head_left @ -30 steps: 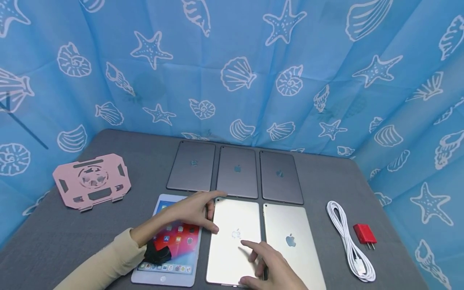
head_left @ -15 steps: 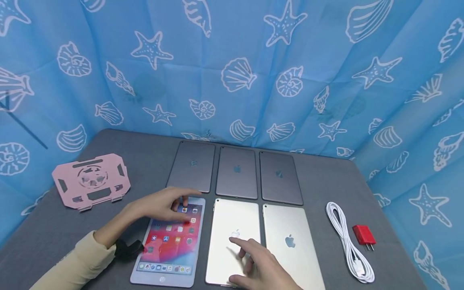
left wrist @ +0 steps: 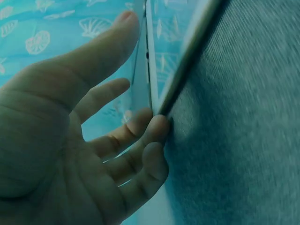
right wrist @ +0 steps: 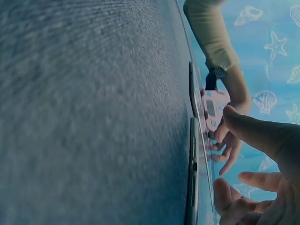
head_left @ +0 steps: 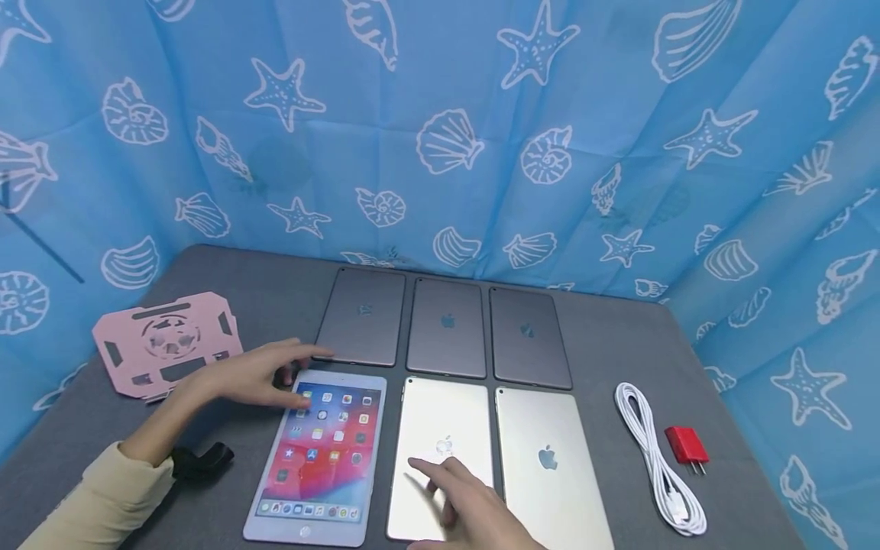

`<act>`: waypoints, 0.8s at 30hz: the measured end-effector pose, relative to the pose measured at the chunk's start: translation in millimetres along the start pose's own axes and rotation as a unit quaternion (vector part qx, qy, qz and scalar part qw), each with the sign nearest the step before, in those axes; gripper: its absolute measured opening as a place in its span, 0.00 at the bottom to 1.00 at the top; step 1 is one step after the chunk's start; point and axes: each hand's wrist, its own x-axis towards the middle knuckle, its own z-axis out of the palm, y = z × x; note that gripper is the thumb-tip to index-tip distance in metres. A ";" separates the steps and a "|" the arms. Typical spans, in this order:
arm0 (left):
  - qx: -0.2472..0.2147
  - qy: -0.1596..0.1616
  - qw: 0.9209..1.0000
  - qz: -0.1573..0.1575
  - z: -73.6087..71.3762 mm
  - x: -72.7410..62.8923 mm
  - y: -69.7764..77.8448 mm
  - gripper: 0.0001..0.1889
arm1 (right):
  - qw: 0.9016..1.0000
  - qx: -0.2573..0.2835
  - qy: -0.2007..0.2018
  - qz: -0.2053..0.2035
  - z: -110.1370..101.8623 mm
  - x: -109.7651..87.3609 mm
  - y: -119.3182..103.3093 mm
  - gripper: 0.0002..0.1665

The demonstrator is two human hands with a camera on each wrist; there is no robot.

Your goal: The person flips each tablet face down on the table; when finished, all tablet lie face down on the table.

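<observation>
My left hand is at the upper left corner of a white tablet lying face up, its screen lit with app icons. The thumb reaches over the screen; in the left wrist view the lower fingertips are right at the edge of a tablet, and the thumb stands apart. With bent, spread fingers, my right hand is over the lower part of a silver tablet lying back up. In the right wrist view its thumb and fingers stand apart, beside a tablet edge with a charging port.
A second silver tablet lies to the right. Behind are three dark grey tablets, backs up. A pink slotted stand lies far left; a coiled white cable and red charger plug lie right. A blue curtain hangs behind.
The left hand has moved left, from the first silver tablet's upper left corner across the white tablet to that one's upper left corner. The right hand has shifted slightly left and down.
</observation>
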 end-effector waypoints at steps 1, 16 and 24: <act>-0.003 -0.005 1.000 -0.005 -0.6 -0.7 -1.0 0.41 | 1.000 -0.010 0.000 -0.003 2.1 1.1 -0.9 0.49; -0.058 -0.086 0.993 -0.052 -3.3 -1.1 -1.6 0.52 | 0.996 -0.069 -0.055 0.028 34.1 31.9 -33.2 0.54; -0.043 -0.083 0.995 -0.041 0.9 0.5 -2.9 0.53 | 0.985 -0.164 -0.049 0.007 54.9 42.2 -33.7 0.55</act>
